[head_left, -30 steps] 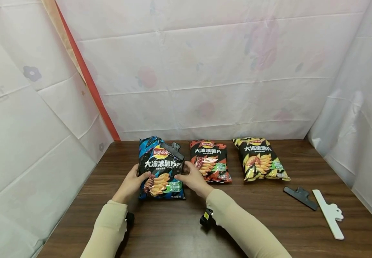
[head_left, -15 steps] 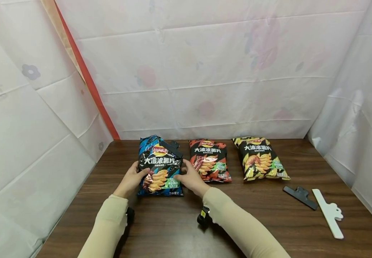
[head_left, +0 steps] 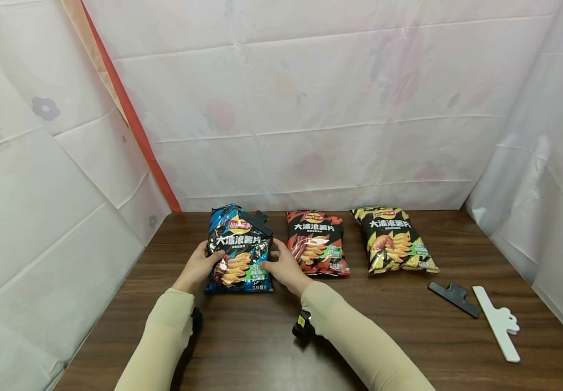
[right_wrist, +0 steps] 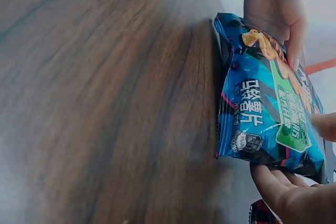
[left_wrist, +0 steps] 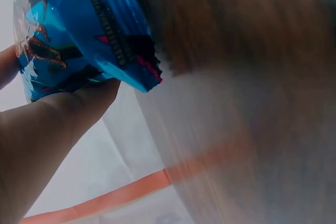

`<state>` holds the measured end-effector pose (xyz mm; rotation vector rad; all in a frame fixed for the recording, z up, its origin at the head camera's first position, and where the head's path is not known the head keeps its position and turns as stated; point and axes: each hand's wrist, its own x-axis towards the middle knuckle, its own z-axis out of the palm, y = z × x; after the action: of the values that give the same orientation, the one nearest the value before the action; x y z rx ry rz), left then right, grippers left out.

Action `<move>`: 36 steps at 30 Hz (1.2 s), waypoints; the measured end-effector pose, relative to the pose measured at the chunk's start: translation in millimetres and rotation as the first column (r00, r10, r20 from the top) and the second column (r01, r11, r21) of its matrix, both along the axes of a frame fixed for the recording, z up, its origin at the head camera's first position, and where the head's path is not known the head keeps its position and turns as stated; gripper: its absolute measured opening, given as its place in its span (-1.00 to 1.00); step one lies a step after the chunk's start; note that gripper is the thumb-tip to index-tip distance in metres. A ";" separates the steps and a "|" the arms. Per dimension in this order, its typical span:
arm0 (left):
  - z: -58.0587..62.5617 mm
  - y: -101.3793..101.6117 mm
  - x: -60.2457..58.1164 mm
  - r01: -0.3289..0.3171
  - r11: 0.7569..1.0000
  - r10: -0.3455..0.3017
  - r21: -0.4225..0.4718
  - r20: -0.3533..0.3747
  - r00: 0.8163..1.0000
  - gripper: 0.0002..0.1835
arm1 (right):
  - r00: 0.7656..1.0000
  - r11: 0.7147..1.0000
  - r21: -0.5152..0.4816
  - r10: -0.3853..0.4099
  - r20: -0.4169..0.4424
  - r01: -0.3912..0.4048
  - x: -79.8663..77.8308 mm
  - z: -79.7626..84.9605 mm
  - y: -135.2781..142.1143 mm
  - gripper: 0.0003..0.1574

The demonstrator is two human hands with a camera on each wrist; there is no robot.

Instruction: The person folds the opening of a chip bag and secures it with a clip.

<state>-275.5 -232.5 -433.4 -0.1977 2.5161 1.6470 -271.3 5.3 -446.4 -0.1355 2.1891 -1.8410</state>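
A blue and black bag of potato chips (head_left: pixel 234 258) is held between both hands at the left part of the table. My left hand (head_left: pixel 198 270) grips its left side, thumb on the printed front. On the opposite side my right hand (head_left: pixel 287 270) holds the bag, thumb likewise in front and fingers reaching underneath. A black bag clip (head_left: pixel 258 221) sits slantwise across the bag's top right corner. Close up in the right wrist view, the bag's crimped bottom edge (right_wrist: pixel 226 111) is near the tabletop; whether it touches I cannot tell.
A red chip bag (head_left: pixel 316 244) lies just right of the right hand, with a yellow one (head_left: pixel 396 241) farther right. Nearer the right edge of the wooden table (head_left: pixel 257 347) lie a loose black clip (head_left: pixel 454 299) and a white clip (head_left: pixel 497 324). Cloth walls (head_left: pixel 310 108) enclose the table.
Both hands have shifted the blue chip bag slightly left and away from me, keeping their hold. The other bags and the loose clips have stayed put.
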 end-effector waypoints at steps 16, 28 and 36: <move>-0.4 -2.3 -17.2 -0.044 0.998 0.043 0.034 0.033 0.999 -0.29 | 0.999 0.997 -0.061 -0.034 0.041 0.036 -7.1 5.0 -11.1 -0.05; -1.7 0.0 -28.8 -0.057 0.996 0.055 0.065 0.028 0.998 -0.30 | 0.997 0.997 -0.070 0.022 0.068 -0.017 -13.7 1.7 -11.2 -0.06; -3.7 -1.2 -36.8 -0.055 0.996 0.052 0.072 0.041 0.998 -0.28 | 0.996 0.996 -0.082 0.039 0.078 -0.032 -15.9 1.2 -11.4 -0.04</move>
<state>-312.2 -233.7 -437.1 -0.2893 2.4382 1.7340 -287.2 -6.2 -445.2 -0.1143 2.0472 -1.8826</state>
